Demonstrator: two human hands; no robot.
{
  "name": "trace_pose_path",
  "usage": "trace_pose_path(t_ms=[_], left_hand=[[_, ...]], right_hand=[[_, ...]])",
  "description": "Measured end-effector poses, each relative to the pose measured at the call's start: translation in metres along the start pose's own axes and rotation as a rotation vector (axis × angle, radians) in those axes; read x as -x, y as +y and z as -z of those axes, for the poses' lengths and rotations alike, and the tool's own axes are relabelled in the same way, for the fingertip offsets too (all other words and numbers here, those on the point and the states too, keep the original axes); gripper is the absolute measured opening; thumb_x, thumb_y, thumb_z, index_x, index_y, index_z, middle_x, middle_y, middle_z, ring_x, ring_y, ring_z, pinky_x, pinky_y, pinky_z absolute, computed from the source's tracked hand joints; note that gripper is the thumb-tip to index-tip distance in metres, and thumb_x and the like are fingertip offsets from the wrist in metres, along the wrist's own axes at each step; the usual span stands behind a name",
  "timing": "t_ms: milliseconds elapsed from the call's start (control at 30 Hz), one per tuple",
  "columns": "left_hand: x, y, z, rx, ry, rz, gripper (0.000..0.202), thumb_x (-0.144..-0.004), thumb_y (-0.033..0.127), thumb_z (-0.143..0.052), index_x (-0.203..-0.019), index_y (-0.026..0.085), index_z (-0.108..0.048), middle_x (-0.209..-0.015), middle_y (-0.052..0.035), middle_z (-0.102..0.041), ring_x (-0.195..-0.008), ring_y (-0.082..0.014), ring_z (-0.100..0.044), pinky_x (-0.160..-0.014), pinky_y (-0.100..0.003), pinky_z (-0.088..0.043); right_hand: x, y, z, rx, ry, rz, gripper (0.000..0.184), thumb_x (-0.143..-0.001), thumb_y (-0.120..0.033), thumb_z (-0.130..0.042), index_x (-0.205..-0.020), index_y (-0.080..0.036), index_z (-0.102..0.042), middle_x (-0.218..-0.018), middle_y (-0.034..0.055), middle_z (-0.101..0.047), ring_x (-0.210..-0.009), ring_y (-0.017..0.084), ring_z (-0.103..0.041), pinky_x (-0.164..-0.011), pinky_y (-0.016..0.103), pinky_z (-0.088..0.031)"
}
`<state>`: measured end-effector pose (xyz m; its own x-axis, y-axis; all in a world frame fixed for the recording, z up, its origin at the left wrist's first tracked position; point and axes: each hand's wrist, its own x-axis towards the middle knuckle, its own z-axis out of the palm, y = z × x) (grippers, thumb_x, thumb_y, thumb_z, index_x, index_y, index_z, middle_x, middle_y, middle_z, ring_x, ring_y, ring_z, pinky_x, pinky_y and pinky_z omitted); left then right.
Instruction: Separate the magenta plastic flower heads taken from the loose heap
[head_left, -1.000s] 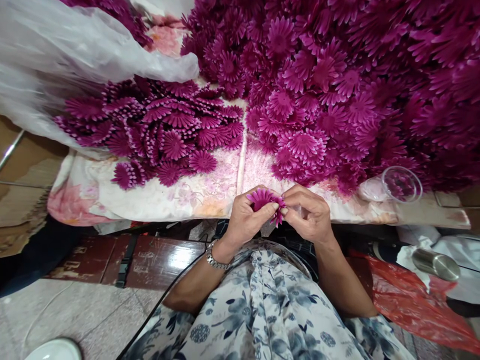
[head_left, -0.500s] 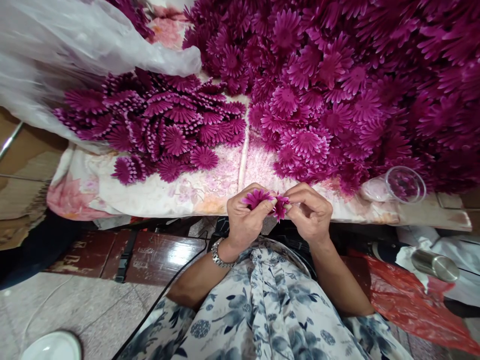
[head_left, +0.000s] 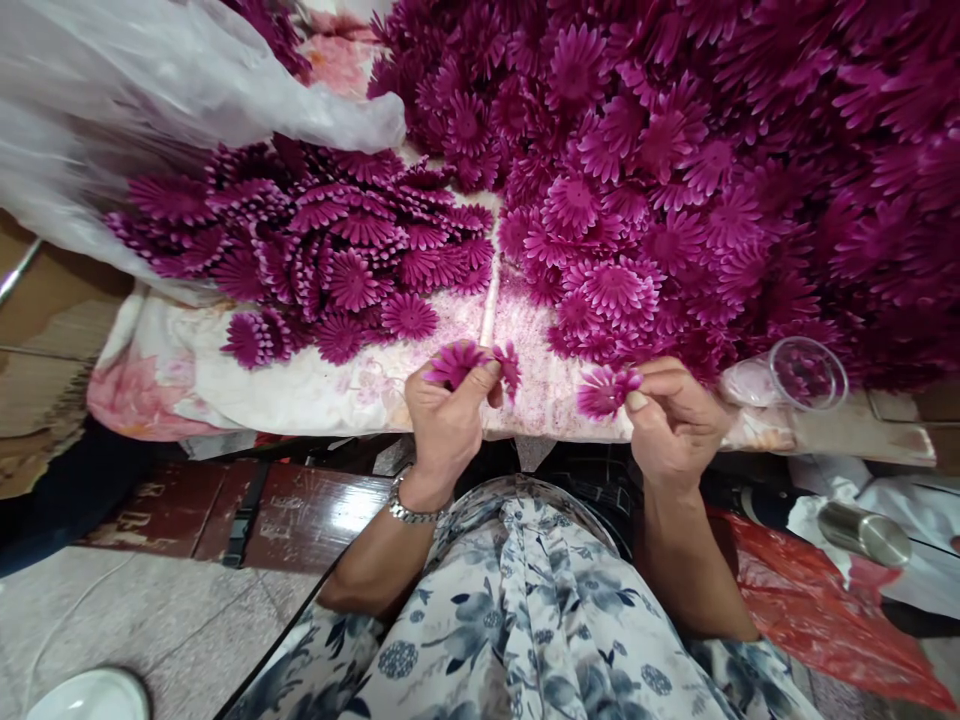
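My left hand (head_left: pixel 450 410) pinches purple artificial flower heads (head_left: pixel 457 363) between thumb and fingers, just above the front edge of the table; how many are stacked there I cannot tell. Apart from it, to the right, my right hand (head_left: pixel 679 420) grips a single purple flower head (head_left: pixel 601 390) by its edge, with thumb against fingertips. Beyond my left hand lies a pile of stacked flower heads (head_left: pixel 352 280). A far larger heap of loose, fluffed flower heads (head_left: pixel 615 285) spreads behind and to the right of my right hand.
A clear plastic cup (head_left: pixel 808 374) lies on its side at the right of the flowered tablecloth (head_left: pixel 360 400). White plastic sheeting (head_left: pixel 300 110) hangs over the back left. Below the table are a wooden bench (head_left: pixel 300 510), a red plastic bag (head_left: pixel 817 610) and a metal flask (head_left: pixel 862 533).
My hands were together at the flowers and have moved apart. The left has gone left with its flower heads; the right has gone right, carrying one flower head.
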<state>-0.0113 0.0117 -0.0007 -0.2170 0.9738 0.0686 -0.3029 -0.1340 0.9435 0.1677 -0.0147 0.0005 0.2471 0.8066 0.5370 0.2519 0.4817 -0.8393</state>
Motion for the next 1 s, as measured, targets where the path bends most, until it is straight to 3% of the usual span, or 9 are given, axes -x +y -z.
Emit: trace_pose_path(t_ms=[100,233,300,400,500,633,733,867,1000], left_hand=[[0.000,0.005,-0.003,-0.077,-0.024,0.009,0.011,-0.070,0.021,-0.069,-0.065,0.017,-0.060,-0.053,0.0048,-0.054,-0.043,-0.0071,-0.046,-0.042,-0.021,-0.037],[0.007,0.008,-0.014,-0.287,-0.040,-0.040,0.006,-0.075,0.021,-0.065,-0.070,0.017,-0.062,-0.058,0.0032,-0.058,-0.051,-0.0083,-0.050,-0.052,-0.021,-0.042],[0.011,0.008,-0.018,-0.370,-0.038,-0.082,0.003,-0.075,0.019,-0.064,-0.072,0.017,-0.063,-0.063,0.0022,-0.061,-0.058,-0.0095,-0.054,-0.059,-0.021,-0.045],[0.012,0.006,-0.019,-0.361,-0.070,-0.055,0.002,-0.073,0.018,-0.065,-0.071,0.017,-0.065,-0.066,0.0010,-0.063,-0.063,-0.0108,-0.058,-0.063,-0.021,-0.046],[0.009,0.003,-0.017,-0.216,-0.082,0.086,0.006,-0.071,0.022,-0.068,-0.072,0.016,-0.067,-0.065,0.0004,-0.064,-0.057,-0.0097,-0.056,-0.055,-0.020,-0.045],[-0.001,0.005,-0.013,0.087,0.003,0.299,0.014,-0.064,0.024,-0.073,-0.072,0.014,-0.066,-0.054,0.0032,-0.059,-0.040,-0.0055,-0.046,-0.040,-0.018,-0.035],[-0.005,0.010,-0.012,0.215,0.019,0.419,0.019,-0.059,0.022,-0.076,-0.072,0.013,-0.064,-0.056,0.0024,-0.060,-0.043,-0.0065,-0.051,-0.043,-0.019,-0.039],[-0.005,0.013,-0.011,0.338,-0.006,0.534,0.017,-0.062,0.019,-0.072,-0.076,0.015,-0.063,-0.065,0.0020,-0.063,-0.052,-0.0087,-0.056,-0.053,-0.023,-0.048],[-0.003,0.010,-0.011,0.340,-0.014,0.539,0.013,-0.063,0.015,-0.071,-0.072,0.015,-0.063,-0.064,0.0023,-0.063,-0.056,-0.0089,-0.058,-0.058,-0.022,-0.049]], right_hand=[[-0.006,-0.008,0.002,-0.014,-0.073,-0.009,0.008,-0.078,-0.015,-0.057,-0.075,-0.021,-0.061,-0.080,0.0009,-0.060,-0.073,0.015,-0.057,-0.064,0.030,-0.045],[-0.008,-0.020,-0.007,-0.028,-0.422,-0.064,0.008,-0.078,-0.014,-0.056,-0.078,-0.020,-0.060,-0.115,0.0080,-0.058,-0.093,0.018,-0.059,-0.083,0.038,-0.049],[-0.006,-0.022,-0.017,-0.004,-0.499,-0.063,0.007,-0.078,-0.014,-0.057,-0.078,-0.020,-0.061,-0.121,0.0100,-0.056,-0.098,0.019,-0.059,-0.086,0.038,-0.049],[-0.004,-0.021,-0.029,0.103,-0.454,-0.041,0.010,-0.080,-0.013,-0.054,-0.079,-0.020,-0.060,-0.091,0.0065,-0.063,-0.085,0.016,-0.061,-0.075,0.031,-0.050],[-0.009,-0.019,-0.032,0.184,-0.386,0.019,0.011,-0.081,-0.012,-0.051,-0.077,-0.020,-0.058,-0.072,0.0011,-0.059,-0.070,0.013,-0.058,-0.063,0.026,-0.048],[-0.039,-0.019,-0.016,0.450,-0.201,0.246,0.012,-0.080,-0.010,-0.052,-0.079,-0.020,-0.059,-0.079,0.0045,-0.062,-0.079,0.016,-0.060,-0.072,0.029,-0.049],[-0.065,-0.016,-0.002,0.792,-0.042,0.370,0.012,-0.080,-0.012,-0.053,-0.085,-0.019,-0.061,-0.096,0.0114,-0.063,-0.094,0.022,-0.058,-0.083,0.037,-0.047],[-0.076,-0.008,0.002,0.983,-0.149,0.318,0.010,-0.082,-0.019,-0.055,-0.088,-0.021,-0.063,-0.124,0.0121,-0.055,-0.108,0.027,-0.052,-0.091,0.046,-0.040],[-0.067,0.002,-0.001,0.971,-0.247,0.341,0.009,-0.083,-0.019,-0.054,-0.084,-0.021,-0.063,-0.120,0.0103,-0.060,-0.106,0.026,-0.055,-0.089,0.043,-0.042]])
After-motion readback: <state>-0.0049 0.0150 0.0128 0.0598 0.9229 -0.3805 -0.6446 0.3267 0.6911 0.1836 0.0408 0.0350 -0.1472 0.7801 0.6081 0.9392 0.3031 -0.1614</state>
